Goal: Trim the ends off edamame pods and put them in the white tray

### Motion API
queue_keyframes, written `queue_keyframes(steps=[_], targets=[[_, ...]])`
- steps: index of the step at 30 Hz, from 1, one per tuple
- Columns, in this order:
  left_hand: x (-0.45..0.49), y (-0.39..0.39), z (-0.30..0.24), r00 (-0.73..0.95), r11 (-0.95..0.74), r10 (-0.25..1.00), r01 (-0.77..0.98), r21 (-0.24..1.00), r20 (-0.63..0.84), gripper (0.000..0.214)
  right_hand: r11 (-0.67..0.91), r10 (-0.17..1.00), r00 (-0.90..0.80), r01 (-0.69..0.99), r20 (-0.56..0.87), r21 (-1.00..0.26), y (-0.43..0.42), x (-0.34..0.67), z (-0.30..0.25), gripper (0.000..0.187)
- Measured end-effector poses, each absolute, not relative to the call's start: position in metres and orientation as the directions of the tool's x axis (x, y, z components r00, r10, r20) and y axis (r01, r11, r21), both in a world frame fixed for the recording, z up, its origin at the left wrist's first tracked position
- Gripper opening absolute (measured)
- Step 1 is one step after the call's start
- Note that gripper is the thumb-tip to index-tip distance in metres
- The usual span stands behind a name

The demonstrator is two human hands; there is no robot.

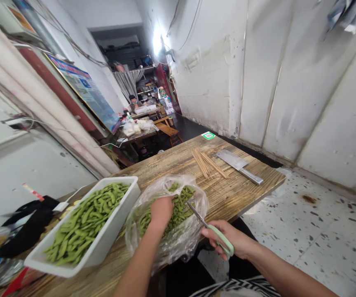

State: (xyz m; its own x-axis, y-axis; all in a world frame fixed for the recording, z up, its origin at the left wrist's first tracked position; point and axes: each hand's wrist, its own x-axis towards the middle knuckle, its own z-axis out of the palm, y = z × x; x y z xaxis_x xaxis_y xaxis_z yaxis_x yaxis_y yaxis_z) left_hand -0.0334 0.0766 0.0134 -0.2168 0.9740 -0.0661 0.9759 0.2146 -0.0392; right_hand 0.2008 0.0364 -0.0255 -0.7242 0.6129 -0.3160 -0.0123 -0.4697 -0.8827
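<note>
My left hand [161,209] reaches into a clear plastic bag [178,243] full of green edamame pods [182,204] at the table's near edge, fingers curled down among the pods. My right hand [232,241] grips green-handled scissors [213,233] whose blades point up-left at the bag's opening. To the left of the bag, a white rectangular tray [116,229] holds several trimmed pods.
On the wooden table [165,161] lie a bundle of bamboo skewers [209,165] and a cleaver [238,165] at the far right. Black cloth and a charger sit at the far left. A speckled floor lies to the right; a cluttered room and other tables stand beyond.
</note>
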Motion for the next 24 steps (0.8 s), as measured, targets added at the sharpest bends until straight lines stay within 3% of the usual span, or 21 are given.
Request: queue_keyframes(steps=[3, 5, 10, 14, 19, 24], targets=[[-0.032, 0.079, 0.013, -0.173, 0.170, 0.984, 0.983, -0.070, -0.045, 0.031, -0.463, 0.615, -0.727, -0.019, -0.306, -0.886, 0.036, 0.201, -0.029, 0.040], [-0.033, 0.079, 0.013, -0.147, 0.147, 0.989, 0.989, 0.018, -0.001, 0.033, -0.465, 0.618, -0.727, -0.029, -0.301, -0.885, 0.036, 0.201, -0.029, 0.040], [-0.040, 0.072, 0.017, -0.210, 0.151, 0.977, 0.825, 0.545, 0.047, 0.027, -0.435, 0.637, -0.718, -0.035, -0.280, -0.900, 0.037, 0.202, -0.023, 0.041], [-0.040, 0.059, 0.021, -0.189, 0.169, 0.979, 0.575, 0.801, -0.071, 0.025, -0.393, 0.623, -0.739, -0.011, -0.257, -0.920, 0.038, 0.200, -0.017, 0.043], [-0.032, 0.049, 0.023, -0.086, 0.302, 0.953, 0.311, 0.901, -0.290, 0.037, -0.365, 0.618, -0.747, 0.005, -0.246, -0.931, 0.039, 0.195, -0.016, 0.044], [-0.027, 0.048, 0.020, -0.038, 0.360, 0.931, 0.241, 0.901, -0.362, 0.046, -0.380, 0.625, -0.736, 0.005, -0.261, -0.925, 0.038, 0.195, -0.013, 0.045]])
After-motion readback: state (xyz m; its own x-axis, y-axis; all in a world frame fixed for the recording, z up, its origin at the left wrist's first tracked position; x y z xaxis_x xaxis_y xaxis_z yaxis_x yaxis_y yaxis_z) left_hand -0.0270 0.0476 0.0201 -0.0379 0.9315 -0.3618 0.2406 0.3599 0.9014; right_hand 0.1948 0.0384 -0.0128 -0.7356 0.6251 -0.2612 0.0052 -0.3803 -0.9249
